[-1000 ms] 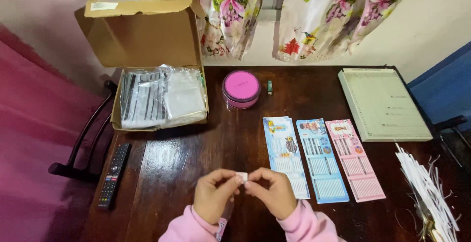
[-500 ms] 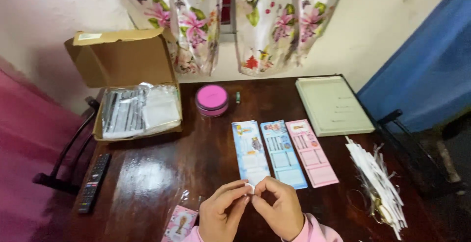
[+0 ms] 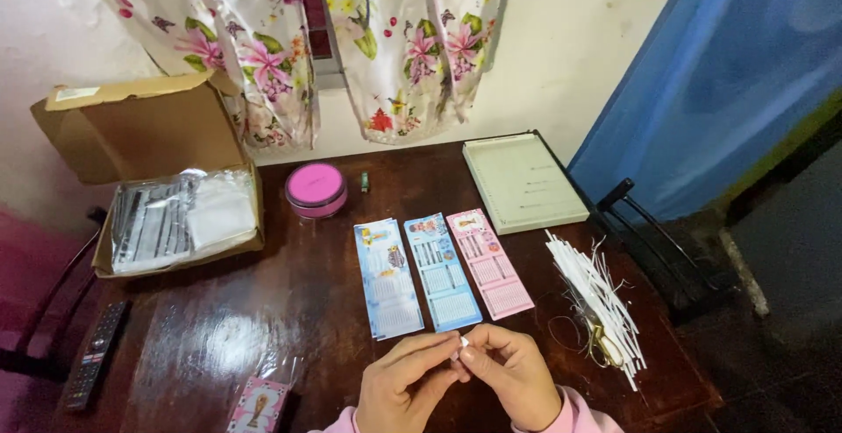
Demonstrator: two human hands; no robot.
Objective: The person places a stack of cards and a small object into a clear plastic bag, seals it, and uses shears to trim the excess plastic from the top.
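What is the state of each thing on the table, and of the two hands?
Cardboard box: open, flap up, plastic packets inside.
Pink round tin: lid on.
Three long cards: flat, side by side.
Paper cutter: lying flat, closed.
White strips: loose pile.
Remote: flat at the table edge.
Left hand: pinching a small white piece.
Right hand: pinching the same piece.
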